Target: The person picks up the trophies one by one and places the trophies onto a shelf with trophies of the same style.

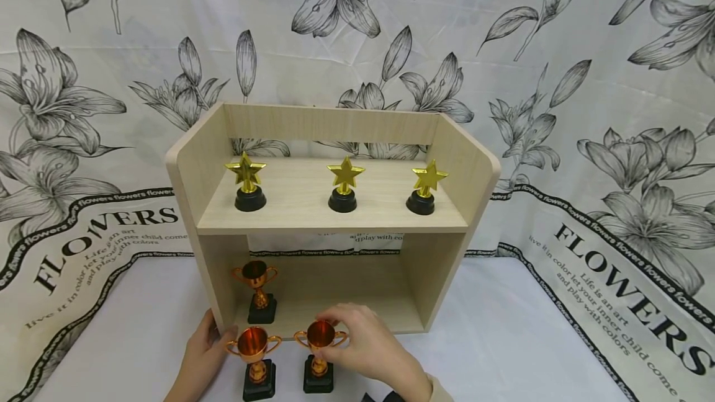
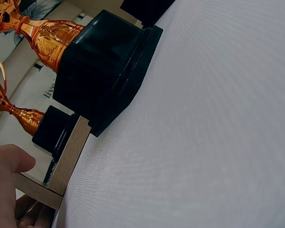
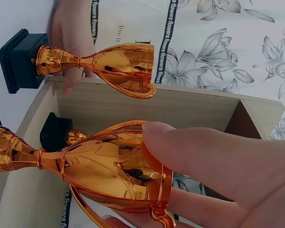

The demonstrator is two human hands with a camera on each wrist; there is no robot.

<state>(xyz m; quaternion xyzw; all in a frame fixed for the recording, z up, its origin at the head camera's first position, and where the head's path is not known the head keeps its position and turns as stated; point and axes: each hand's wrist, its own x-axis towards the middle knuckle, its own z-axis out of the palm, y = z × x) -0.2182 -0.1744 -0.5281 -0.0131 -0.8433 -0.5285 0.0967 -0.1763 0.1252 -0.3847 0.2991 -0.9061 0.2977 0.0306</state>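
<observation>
My right hand [image 1: 368,346] pinches an orange-gold trophy cup [image 1: 318,378] by its bowl, thumb on the near side in the right wrist view. The cup stands upright on its black base in front of the wooden shelf. A matching trophy cup [image 1: 259,379] stands to its left, untouched. Another trophy cup [image 1: 262,310] is inside the lower compartment, at the left. My left hand [image 1: 200,355] grips the lower front edge of the wooden shelf's left side panel [image 2: 35,191], thumb inside and fingers outside.
On the upper level of the wooden shelf [image 1: 290,221] stand three gold star trophies: a left one [image 1: 249,198], a middle one [image 1: 342,200] and a right one [image 1: 421,202]. A flower-printed cloth [image 1: 357,67] hangs behind. A white cloth [image 1: 503,340] covers the table.
</observation>
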